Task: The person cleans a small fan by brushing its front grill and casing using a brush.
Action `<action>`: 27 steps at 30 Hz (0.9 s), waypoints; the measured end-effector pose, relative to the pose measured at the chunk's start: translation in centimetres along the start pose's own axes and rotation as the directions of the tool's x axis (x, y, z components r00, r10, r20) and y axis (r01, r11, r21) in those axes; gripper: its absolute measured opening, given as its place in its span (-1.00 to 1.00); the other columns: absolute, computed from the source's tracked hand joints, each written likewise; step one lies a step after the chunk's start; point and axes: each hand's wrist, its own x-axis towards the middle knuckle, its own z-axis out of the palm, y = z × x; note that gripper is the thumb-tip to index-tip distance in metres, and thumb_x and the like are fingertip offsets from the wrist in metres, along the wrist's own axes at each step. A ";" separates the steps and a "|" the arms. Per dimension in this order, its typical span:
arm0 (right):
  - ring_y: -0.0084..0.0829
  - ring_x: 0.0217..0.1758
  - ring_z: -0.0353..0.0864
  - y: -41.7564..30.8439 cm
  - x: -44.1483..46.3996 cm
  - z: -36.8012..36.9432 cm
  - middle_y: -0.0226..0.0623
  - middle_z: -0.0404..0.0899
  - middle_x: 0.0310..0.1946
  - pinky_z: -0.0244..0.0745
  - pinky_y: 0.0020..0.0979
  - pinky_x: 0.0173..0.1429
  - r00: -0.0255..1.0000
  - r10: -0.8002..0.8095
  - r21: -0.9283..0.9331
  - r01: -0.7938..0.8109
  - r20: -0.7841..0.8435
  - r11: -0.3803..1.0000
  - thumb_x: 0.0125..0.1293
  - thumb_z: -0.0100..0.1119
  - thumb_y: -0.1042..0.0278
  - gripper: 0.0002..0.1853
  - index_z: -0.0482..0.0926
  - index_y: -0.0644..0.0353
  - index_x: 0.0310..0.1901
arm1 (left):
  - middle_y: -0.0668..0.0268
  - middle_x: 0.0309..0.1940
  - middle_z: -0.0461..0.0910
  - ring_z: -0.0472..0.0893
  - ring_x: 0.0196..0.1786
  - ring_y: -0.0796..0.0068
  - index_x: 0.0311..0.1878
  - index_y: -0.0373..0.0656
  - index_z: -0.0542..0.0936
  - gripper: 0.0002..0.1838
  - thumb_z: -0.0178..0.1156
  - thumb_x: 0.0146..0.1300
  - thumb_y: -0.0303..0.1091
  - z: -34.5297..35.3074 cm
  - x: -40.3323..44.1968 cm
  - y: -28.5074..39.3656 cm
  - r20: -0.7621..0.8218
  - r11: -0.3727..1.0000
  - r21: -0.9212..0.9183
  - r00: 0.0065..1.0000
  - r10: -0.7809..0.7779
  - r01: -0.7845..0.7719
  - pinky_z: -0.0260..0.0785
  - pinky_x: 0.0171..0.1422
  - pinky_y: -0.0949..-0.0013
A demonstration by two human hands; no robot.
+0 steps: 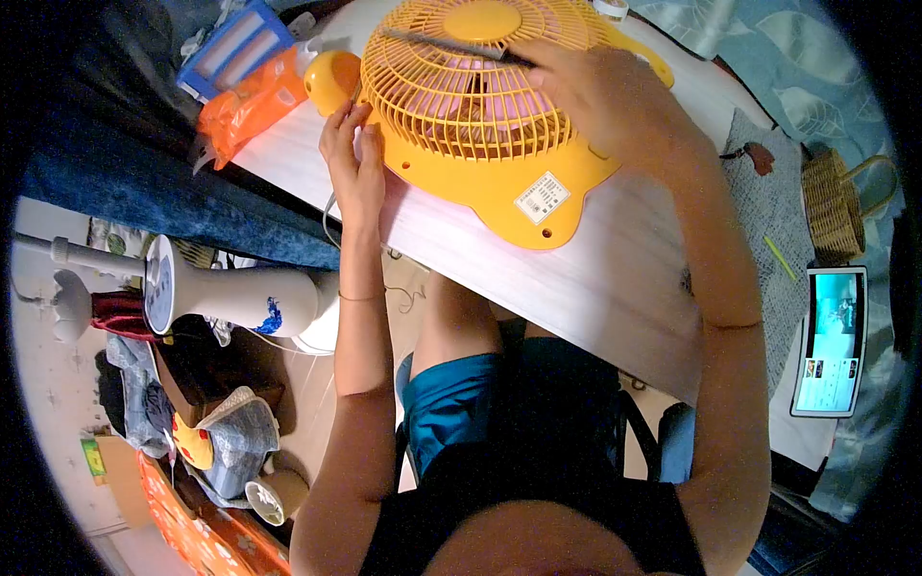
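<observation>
A yellow fan (451,182) with a round slatted grille lies on the white table. My left hand (355,163) is at its left edge, fingers curled against the rim beside a rounded yellow knob-like part (332,81). Over the right side of the grille, my right hand (615,101) is closed around the dark handle of a long, thin grey tool (432,42). Its blade-like shaft points left across the top of the grille; its exact kind I cannot make out. A white printed label (542,198) sits on the fan's near lobe, above a screw hole.
An orange plastic bag (254,106) and a blue-framed box (235,53) lie left of the fan. To the right are a wicker basket (834,206) and a phone (831,341) with a lit screen. A white pedestal fan (230,288) stands at the lower left.
</observation>
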 end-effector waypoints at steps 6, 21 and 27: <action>-0.10 -0.36 0.55 -1.1 -0.1 0.6 0.00 0.54 -0.36 0.41 -0.21 -0.30 0.998 -0.050 -0.013 0.050 -0.024 0.999 0.25 -0.06 0.27 -0.65 0.42 0.14 0.06 | 0.12 0.14 0.30 0.19 0.24 0.19 -0.02 -0.24 0.50 -0.72 0.02 0.23 -0.36 0.0 -0.1 0.4 -0.004 1.000 -0.010 1.000 -0.023 0.023 -0.02 0.33 0.25; -0.12 -0.54 0.57 -3.6 -0.5 2.0 -0.09 0.51 -0.63 0.47 -0.13 -0.44 0.998 -0.058 -0.096 0.059 0.007 0.994 0.15 -0.06 0.34 -0.77 0.42 0.25 -0.19 | 0.09 0.13 0.30 0.32 0.18 0.22 -0.02 -0.25 0.50 -0.72 0.04 0.24 -0.36 0.2 0.1 -0.1 0.004 0.985 -0.164 0.999 -0.048 0.048 0.15 0.25 0.29; -0.14 -0.56 0.58 -4.7 -1.0 1.8 -0.09 0.50 -0.67 0.46 -0.16 -0.48 0.986 -0.130 -0.052 0.136 0.105 0.989 0.16 -0.08 0.33 -0.74 0.39 0.28 -0.15 | 0.09 0.14 0.29 0.31 0.19 0.25 -0.03 -0.28 0.49 -0.73 0.03 0.25 -0.38 0.2 -0.1 -0.6 0.035 0.970 -0.202 0.991 -0.128 0.133 0.19 0.20 0.34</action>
